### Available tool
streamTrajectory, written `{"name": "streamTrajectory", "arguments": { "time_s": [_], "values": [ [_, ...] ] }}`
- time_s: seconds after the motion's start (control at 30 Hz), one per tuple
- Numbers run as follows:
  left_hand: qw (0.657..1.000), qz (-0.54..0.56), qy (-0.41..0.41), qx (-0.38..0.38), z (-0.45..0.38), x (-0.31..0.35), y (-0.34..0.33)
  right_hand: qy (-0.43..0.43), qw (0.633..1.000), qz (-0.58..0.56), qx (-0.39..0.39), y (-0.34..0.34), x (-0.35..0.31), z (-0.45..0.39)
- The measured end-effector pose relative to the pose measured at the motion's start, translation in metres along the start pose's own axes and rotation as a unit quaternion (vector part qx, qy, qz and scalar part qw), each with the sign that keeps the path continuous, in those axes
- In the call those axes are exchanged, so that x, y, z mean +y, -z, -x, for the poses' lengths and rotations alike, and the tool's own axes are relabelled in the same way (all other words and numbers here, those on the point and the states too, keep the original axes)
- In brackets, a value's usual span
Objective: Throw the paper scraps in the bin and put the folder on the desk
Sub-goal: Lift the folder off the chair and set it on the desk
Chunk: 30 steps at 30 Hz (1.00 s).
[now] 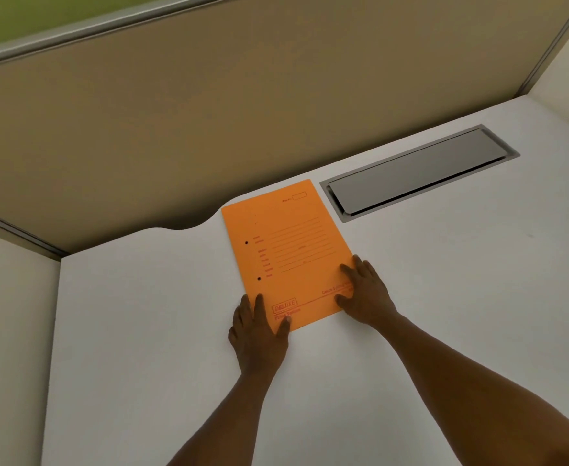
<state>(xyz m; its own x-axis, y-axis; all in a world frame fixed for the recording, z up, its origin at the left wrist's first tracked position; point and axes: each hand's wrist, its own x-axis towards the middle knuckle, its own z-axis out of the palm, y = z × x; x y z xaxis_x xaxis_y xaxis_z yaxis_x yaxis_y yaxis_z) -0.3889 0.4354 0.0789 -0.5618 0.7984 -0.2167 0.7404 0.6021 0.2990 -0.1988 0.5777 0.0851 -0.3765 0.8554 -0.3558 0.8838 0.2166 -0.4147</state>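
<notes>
Head view, folder handling: we judge the flat orange card folder [285, 253] to be light, thin and fairly stiff, likely to bow if lifted by one corner and to slide easily on a smooth top.
Head view, where to take hold: we would pinch it along the two near corners or the long side edges, thumb above and fingers beneath; lying flush, an edge probably has to be slid or tipped up first.
Head view, folder look: a plain orange rectangle, closed, printed in red with ruled lines, a small box near its far end and a boxed word "DELUXE" at its near left corner; two dark punch holes sit along its left edge. No creases or tears show.
Head view, folder place: it lies flat on the white desk top [444, 297], at the centre of the frame, turned a little askew, its far end near the beige partition panel [209, 112] and just beside the grey metal cable hatch [417, 171] at the right of centre.
Head view, left hand [259, 331]: spread flat, fingers extended, thumb resting on the near left corner of the folder; it grips nothing.
Head view, right hand [365, 292]: spread flat as well, fingers pressing the near right corner; it grips nothing.
Head view, scraps and bin: neither appears in the frame, so we cannot tell how that part stands.
Head view, task stage: we judge the folder placed, only the hands left to lift off.
</notes>
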Motion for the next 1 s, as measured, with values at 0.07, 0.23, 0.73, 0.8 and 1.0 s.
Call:
{"name": "streamTrajectory", "arguments": {
  "time_s": [0.07,0.23,0.73,0.8,1.0],
  "values": [
    [1.0,-0.008,-0.01,-0.012,0.002,-0.004,0.001,-0.005,1.0,-0.01,0.005,0.0,-0.001,0.004],
    [0.999,0.002,-0.028,-0.031,0.014,-0.008,0.012,-0.003,0.998,-0.032,0.058,0.004,-0.005,0.024],
    [0.995,0.037,-0.096,-0.009,0.144,-0.012,0.07,0.043,0.993,-0.019,0.108,0.02,-0.039,0.177],
    [0.994,0.037,-0.104,-0.005,0.168,-0.018,0.076,0.047,0.992,-0.019,0.114,0.018,-0.044,0.204],
    [0.989,0.051,-0.137,0.009,0.246,-0.047,0.087,0.056,0.989,-0.026,0.135,0.001,-0.046,0.295]
  ]
}}
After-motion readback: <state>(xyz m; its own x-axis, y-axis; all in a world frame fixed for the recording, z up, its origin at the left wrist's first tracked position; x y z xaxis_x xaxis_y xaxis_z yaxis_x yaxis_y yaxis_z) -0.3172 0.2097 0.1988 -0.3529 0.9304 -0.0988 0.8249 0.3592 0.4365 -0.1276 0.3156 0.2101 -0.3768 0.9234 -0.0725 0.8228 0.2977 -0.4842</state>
